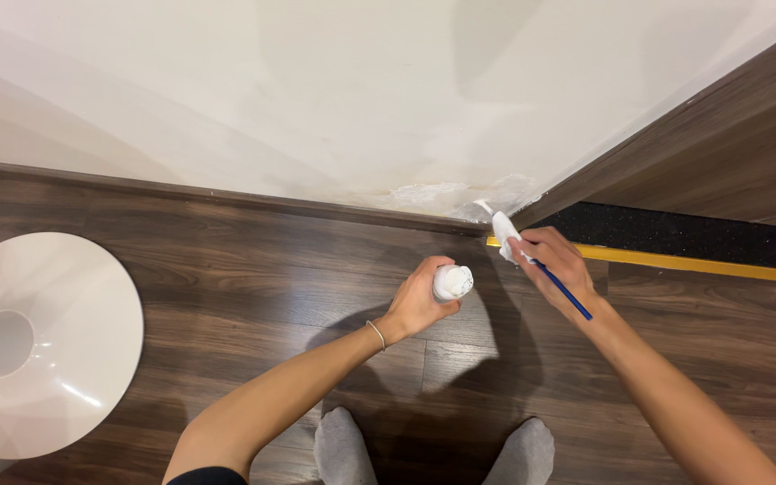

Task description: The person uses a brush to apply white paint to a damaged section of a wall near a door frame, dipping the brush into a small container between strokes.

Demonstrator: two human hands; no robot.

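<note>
As fingers grip: left hand point(419, 301) one white tub point(453, 282), right hand point(557, 262) one blue-handled brush point(564, 290).

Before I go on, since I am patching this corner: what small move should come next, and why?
Probably bring the brush in the right hand back to the small white tub in the left hand for more filler. The rough patch at the foot of the wall looks uneven, and the tub is close.

Tub point(453, 281) left of brush point(560, 286) (near wall point(334, 90))
</note>
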